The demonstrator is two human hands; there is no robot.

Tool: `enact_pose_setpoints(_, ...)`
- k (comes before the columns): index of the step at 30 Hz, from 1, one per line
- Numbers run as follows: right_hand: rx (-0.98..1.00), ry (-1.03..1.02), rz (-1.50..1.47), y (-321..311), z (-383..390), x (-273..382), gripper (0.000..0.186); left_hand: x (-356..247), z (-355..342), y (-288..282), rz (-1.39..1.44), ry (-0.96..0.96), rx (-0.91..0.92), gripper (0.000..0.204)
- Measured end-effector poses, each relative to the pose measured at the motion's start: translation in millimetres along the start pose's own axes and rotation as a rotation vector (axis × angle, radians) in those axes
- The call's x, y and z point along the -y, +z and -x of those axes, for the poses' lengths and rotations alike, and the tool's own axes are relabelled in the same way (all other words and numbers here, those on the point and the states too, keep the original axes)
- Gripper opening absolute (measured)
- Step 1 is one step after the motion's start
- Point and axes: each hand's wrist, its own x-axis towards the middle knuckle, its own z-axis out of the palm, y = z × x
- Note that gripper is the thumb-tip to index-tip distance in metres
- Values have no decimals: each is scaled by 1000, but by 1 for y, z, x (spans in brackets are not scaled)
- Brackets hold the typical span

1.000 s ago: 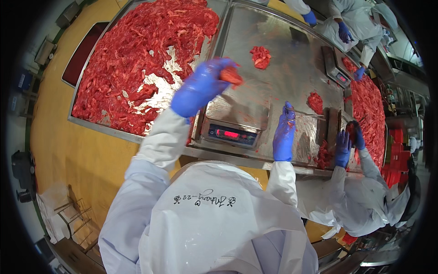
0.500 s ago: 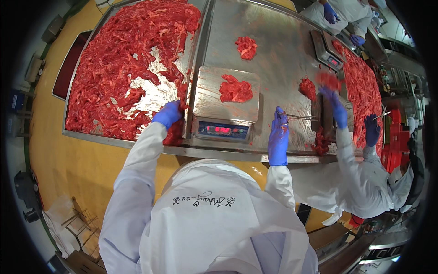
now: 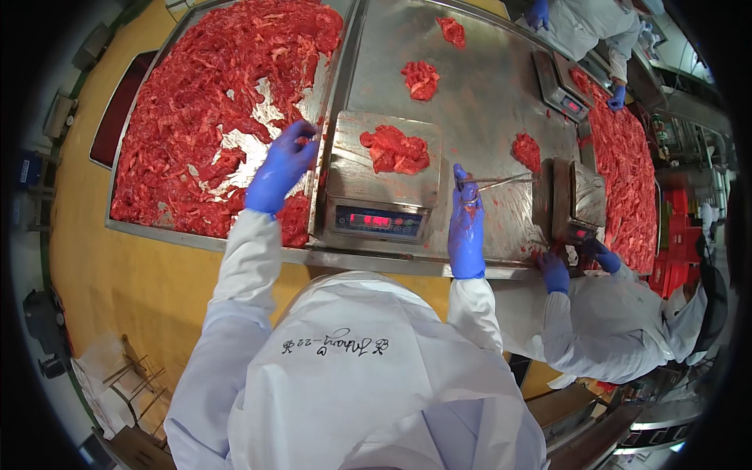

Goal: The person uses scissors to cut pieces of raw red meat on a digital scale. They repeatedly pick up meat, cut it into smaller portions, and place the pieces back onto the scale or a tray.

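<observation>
My left hand point(image 3: 280, 171), in a blue glove, is raised over the near right side of a tray point(image 3: 168, 233) heaped with shredded red meat point(image 3: 188, 117). Its fingers are curved and apart, close to the left edge of a bench scale point(image 3: 338, 176). On the scale's steel plate rests a portion of red meat point(image 3: 395, 149); its red display is lit. My right hand point(image 3: 468, 227), also blue-gloved, holds scissors point(image 3: 501, 183) just right of the scale, their blades pointing right over the steel table point(image 3: 501, 102).
Separate meat pieces lie beyond the scale point(image 3: 421, 81), at the far side point(image 3: 451, 32) and to the right point(image 3: 526, 152). A co-worker point(image 3: 603, 321) is close on my right by another scale point(image 3: 576, 200). Another person point(image 3: 583, 31) stands across the table by a third scale point(image 3: 558, 82).
My left hand has lifted from the meat at the tray edge. The scale's meat reaches farther left. A piece now lies at the far side; the right co-worker's hands have drawn back.
</observation>
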Motion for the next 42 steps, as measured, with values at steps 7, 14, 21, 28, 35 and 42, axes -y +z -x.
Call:
enact_pose_setpoints(7, -26, 132, 85, -54, 13, -48, 52, 125, 21, -18, -750, -133, -69, 65)
enact_pose_setpoints(14, 231, 56, 14, 52, -70, -22, 47, -16, -13, 108, -528, 376, 438, 51)
enact_pose_setpoints(21, 161, 186, -134, -20, -36, -28, 66, 95, -29, 42, -1344, 323, 195, 25)
enact_pose_setpoints(28, 38, 278, -78, -40, 0, -25, 67, 87, 28, -22, -997, 183, -66, 33)
enact_pose_setpoints(35, 168, 135, -129, -5, -19, -13, 64, 114, 0, 34, -1089, 293, 248, 34)
enact_pose_setpoints(42, 97, 237, -34, -31, 16, -18, 52, 128, 22, -108, -1111, -261, -81, 50)
